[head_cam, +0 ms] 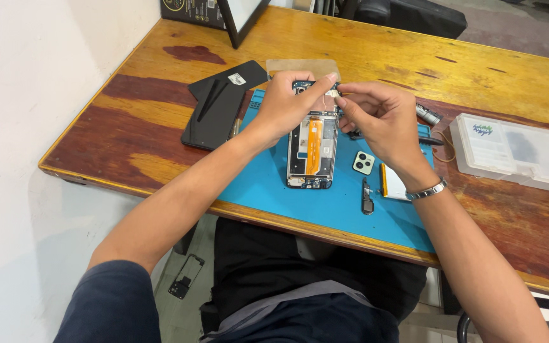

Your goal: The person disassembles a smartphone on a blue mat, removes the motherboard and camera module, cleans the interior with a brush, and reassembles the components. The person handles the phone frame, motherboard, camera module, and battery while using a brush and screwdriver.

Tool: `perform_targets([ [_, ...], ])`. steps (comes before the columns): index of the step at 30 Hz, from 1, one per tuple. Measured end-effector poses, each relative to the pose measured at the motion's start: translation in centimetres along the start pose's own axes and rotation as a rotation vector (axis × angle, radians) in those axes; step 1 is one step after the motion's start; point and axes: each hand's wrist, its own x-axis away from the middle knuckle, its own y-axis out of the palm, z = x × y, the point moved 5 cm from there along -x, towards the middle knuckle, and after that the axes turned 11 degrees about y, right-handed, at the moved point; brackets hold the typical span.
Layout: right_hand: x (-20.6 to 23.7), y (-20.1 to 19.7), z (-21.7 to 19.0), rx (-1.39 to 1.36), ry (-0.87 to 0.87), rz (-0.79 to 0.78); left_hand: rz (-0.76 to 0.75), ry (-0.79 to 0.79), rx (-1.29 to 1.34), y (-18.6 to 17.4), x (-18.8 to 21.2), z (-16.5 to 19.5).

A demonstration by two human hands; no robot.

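Bright, even daylight; soft shadows; mild glare on varnished tabletop [363, 47]; sharp focus, slight edge distortion.

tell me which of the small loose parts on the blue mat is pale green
The square camera cover, pale green with round lens holes, right of the opened phone. The slim part below it is black.

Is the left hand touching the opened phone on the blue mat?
Touching: the head view shows the left hand resting on the top end of the opened phone.
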Motion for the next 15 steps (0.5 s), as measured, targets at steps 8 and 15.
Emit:
perform_targets([
  [8,0.41,0.08,-0.35,0.136,-0.010,0.085,-0.018,0.035,0.032,0.02,-0.08,-0.10],
  [15,0.33,0.10,-0.19,0.050,0.009,0.090,-0.044,0.040,0.092,-0.13,-0.05,-0.39],
])
